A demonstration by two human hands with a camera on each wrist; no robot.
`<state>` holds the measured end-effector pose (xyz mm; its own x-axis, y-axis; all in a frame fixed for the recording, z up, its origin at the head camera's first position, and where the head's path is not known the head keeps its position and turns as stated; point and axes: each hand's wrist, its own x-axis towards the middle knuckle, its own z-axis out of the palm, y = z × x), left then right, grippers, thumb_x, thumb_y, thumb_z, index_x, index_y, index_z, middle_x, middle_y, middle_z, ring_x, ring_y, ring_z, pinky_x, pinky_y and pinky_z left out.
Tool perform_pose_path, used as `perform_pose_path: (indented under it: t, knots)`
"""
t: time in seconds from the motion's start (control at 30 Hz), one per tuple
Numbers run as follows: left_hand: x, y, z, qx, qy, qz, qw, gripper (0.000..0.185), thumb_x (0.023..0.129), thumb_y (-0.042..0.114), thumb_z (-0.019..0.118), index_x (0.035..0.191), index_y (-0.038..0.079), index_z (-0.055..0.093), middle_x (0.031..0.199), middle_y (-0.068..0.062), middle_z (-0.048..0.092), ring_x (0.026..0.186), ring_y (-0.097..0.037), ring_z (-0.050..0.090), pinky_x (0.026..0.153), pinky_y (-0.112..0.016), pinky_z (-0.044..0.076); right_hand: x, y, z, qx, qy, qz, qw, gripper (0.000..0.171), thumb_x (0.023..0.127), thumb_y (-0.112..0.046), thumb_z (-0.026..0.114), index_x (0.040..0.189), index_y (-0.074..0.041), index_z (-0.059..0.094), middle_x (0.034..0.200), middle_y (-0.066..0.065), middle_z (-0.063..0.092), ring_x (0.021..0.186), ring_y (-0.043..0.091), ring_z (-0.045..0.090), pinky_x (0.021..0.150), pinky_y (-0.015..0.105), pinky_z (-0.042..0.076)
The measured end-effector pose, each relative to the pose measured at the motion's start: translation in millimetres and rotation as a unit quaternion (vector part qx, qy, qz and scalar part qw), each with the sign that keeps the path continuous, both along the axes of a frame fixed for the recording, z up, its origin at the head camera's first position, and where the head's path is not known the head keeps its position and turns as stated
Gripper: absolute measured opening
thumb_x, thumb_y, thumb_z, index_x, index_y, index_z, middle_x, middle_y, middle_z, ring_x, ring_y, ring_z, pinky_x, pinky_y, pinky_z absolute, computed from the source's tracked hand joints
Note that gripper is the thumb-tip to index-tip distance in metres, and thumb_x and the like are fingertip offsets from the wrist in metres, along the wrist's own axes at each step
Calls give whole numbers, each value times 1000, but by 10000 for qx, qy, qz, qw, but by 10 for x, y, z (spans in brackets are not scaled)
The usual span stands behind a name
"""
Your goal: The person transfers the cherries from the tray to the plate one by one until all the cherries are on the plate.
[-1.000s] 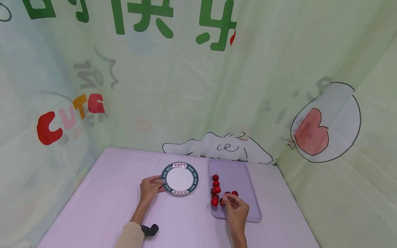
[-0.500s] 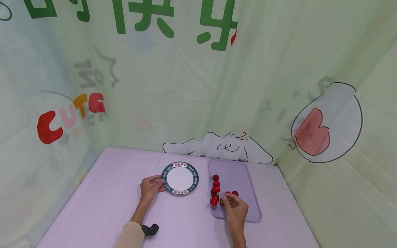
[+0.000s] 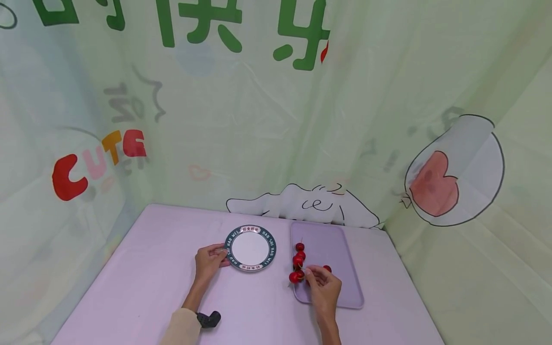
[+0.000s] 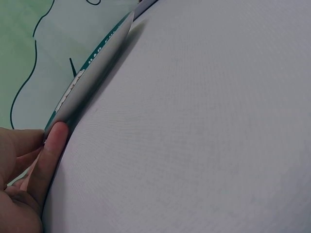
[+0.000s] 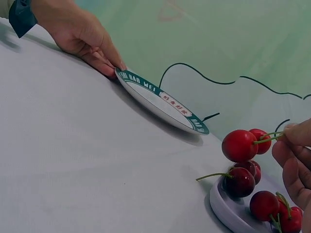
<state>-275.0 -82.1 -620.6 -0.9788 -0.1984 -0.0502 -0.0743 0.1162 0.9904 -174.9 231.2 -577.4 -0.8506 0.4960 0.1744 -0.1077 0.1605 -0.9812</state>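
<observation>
Right wrist view: 2 glossy red cherries (image 5: 245, 143) are pinched by their thin green stems in the right hand (image 5: 294, 160), lifted above the lilac rectangular plastic tray (image 5: 228, 211) where 4 remain, and could slip free, while the bare white green-rimmed round plate (image 5: 163, 104) is gripped at its edge by the left hand (image 5: 80, 34).

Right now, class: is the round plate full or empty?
Empty. The plate shows a bare white centre, and the cherries are over on the tray.

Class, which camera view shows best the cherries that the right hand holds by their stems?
The right wrist view: two cherries hang large and sharp from the right hand, above the tray. The head view shows them tiny. The left wrist view shows none.
</observation>
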Motion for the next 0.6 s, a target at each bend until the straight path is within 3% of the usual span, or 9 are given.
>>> perform_pose_path:
  t: [0.4,0.6]
  knots:
    - [18,5,-16,0,5,-41,10000,31,104,3,72,133,-7,72,100,-25,77,76,-22,80,68,-27,70,-6,-135,134,-168,71,230,9996,14,95,6,79,108,12,78,92,19,80,74,5,72,70,12,62]
    - [15,12,-20,7,-14,-35,10000,31,104,3,72,133,-6,73,101,-25,77,76,-21,80,68,-26,69,-35,-157,68,-13,17,289,9996,13,96,3,79,107,9,79,94,19,80,75,5,71,70,13,61]
